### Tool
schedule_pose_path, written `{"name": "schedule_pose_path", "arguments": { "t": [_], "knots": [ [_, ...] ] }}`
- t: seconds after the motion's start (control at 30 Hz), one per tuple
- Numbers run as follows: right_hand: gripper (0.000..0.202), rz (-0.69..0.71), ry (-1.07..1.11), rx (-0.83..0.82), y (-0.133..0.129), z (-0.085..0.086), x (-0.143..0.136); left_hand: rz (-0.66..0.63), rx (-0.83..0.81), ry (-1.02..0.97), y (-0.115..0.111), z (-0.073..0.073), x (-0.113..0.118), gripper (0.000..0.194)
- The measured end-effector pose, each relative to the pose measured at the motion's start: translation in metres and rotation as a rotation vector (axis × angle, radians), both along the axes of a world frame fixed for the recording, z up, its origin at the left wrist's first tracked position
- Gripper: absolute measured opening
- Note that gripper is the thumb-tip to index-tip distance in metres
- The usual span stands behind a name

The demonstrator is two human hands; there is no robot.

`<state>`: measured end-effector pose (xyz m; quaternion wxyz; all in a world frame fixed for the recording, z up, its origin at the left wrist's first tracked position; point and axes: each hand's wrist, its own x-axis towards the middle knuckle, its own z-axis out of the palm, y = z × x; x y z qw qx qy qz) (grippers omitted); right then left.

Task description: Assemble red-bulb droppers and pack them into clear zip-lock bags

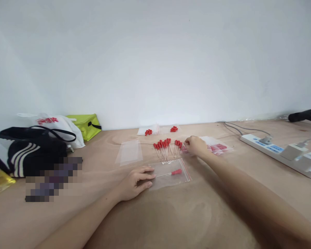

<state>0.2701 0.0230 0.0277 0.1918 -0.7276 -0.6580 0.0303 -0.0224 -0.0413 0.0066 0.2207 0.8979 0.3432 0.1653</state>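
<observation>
My left hand [138, 181] rests with fingers apart, its fingertips on the left end of a clear zip bag [158, 183]. Inside that bag lies one dropper with a red rubber bulb [176, 171], its thin stem pointing left. My right hand [195, 145] is closed, fingertips pinched, just right of a small group of red-bulbed droppers [178, 143]. What it pinches, if anything, I cannot make out. A larger row of droppers [162, 145] fans out to the left of that group. Partly behind my right hand is a bag with red pieces [219, 148].
Flat clear bags [129, 152] lie left of the droppers. Loose red bulbs [148, 132] sit on bags near the wall. A power strip [261, 147] with plugs and cables stands right. At left are a black bag [33, 152], a white bag [64, 129] and a lime-green bag [86, 126].
</observation>
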Motion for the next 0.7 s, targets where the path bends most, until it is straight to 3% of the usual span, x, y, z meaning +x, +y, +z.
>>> {"name": "schedule_pose_path", "arguments": {
  "t": [0.17, 0.3, 0.43, 0.6, 0.7],
  "knots": [
    [0.028, -0.08, 0.021, -0.049, 0.027, -0.01, -0.017, 0.005, 0.003, 0.018, -0.001, -0.001, 0.0, 0.03],
    [0.025, -0.101, 0.089, -0.054, 0.034, -0.016, -0.022, 0.022, 0.014, 0.024, -0.002, 0.0, 0.001, 0.031],
    [0.021, -0.104, 0.222, -0.033, 0.035, -0.012, -0.018, 0.04, 0.032, 0.015, -0.003, 0.001, 0.004, 0.031],
    [0.023, -0.047, 0.486, 0.108, 0.016, -0.003, 0.002, 0.035, 0.029, 0.011, -0.002, 0.001, 0.005, 0.032],
    [0.023, 0.0, 0.895, 0.366, -0.012, -0.007, 0.018, 0.033, 0.034, 0.032, -0.002, 0.001, 0.005, 0.032]
  ]
}}
